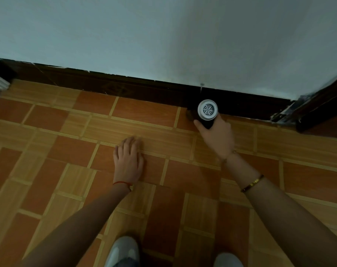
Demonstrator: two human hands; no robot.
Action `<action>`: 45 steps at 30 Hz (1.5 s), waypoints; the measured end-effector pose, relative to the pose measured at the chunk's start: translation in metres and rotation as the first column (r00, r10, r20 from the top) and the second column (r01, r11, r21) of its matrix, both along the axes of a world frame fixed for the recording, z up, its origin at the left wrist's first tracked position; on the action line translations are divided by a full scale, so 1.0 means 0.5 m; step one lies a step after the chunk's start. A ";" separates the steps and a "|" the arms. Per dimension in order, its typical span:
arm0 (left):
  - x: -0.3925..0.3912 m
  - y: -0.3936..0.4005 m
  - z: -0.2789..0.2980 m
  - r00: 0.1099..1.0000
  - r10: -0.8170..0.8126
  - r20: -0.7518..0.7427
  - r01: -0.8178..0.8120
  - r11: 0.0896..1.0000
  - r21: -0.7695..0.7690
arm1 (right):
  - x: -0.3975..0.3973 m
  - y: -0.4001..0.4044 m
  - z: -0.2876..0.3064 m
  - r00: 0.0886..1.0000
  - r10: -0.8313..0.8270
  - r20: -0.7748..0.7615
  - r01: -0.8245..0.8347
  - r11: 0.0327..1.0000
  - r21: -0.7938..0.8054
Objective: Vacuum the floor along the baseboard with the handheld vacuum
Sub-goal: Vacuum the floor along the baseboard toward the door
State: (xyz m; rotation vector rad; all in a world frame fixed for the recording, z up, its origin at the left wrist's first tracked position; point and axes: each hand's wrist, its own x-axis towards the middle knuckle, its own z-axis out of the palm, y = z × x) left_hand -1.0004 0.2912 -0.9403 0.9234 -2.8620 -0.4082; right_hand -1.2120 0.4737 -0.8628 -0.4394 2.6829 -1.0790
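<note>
A patterned tile floor (pixel 148 120) meets the dark baseboard (pixel 144 87). The right hand (pixel 216 135) grips the handheld vacuum (pixel 207 112), nose down against the baseboard, mid-pass. The left hand (pixel 128 158) rests flat, fingers spread. Next, likely sliding along the edge.

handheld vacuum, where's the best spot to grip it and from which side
Grip the dark cylindrical body just below the white vented end of the handheld vacuum, coming from the room side, as the right hand does now. It stands nose-down at the baseboard, so the wall side is blocked and the barrel suits a wrap grip. The left hand lies flat on the floor.
</note>
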 end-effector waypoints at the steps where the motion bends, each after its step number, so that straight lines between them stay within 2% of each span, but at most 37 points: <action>1: 0.003 -0.009 -0.005 1.000 0.005 -0.005 -0.005 1.000 -0.005 | 0.002 -0.011 0.000 1.000 -0.009 -0.010 0.009 1.000 0.000; 5: 0.013 -0.042 -0.020 0.999 0.026 -0.019 -0.027 0.999 -0.023 | 0.014 -0.034 -0.003 0.996 -0.081 -0.037 0.080 0.997 -0.006; 12: 0.035 -0.104 -0.035 0.998 0.046 -0.030 -0.047 0.999 -0.018 | 0.041 -0.124 -0.008 0.999 0.046 0.002 -0.046 0.999 0.001; 19: 0.036 -0.106 -0.041 0.997 0.056 -0.055 -0.056 0.998 0.005 | 0.051 -0.176 -0.012 0.998 -0.024 -0.058 0.024 1.000 -0.006; 25: 0.035 -0.107 -0.036 0.997 0.057 -0.046 -0.057 0.998 0.003 | 0.057 -0.256 -0.002 0.994 0.104 -0.014 -0.104 0.995 0.004; 31: 0.035 -0.109 -0.033 0.999 0.049 -0.025 -0.049 0.999 -0.005 | 0.046 -0.293 -0.006 0.991 0.135 -0.022 -0.135 0.991 0.026; 39: 0.035 -0.111 -0.032 0.999 0.046 -0.004 -0.047 0.999 -0.004 | 0.039 -0.388 -0.010 0.954 0.299 -0.032 -0.298 0.954 0.030; 45: 0.033 -0.112 -0.029 0.999 0.050 -0.007 -0.050 0.999 -0.006 | 0.058 -0.497 -0.025 0.926 0.377 -0.021 -0.378 0.925 -0.048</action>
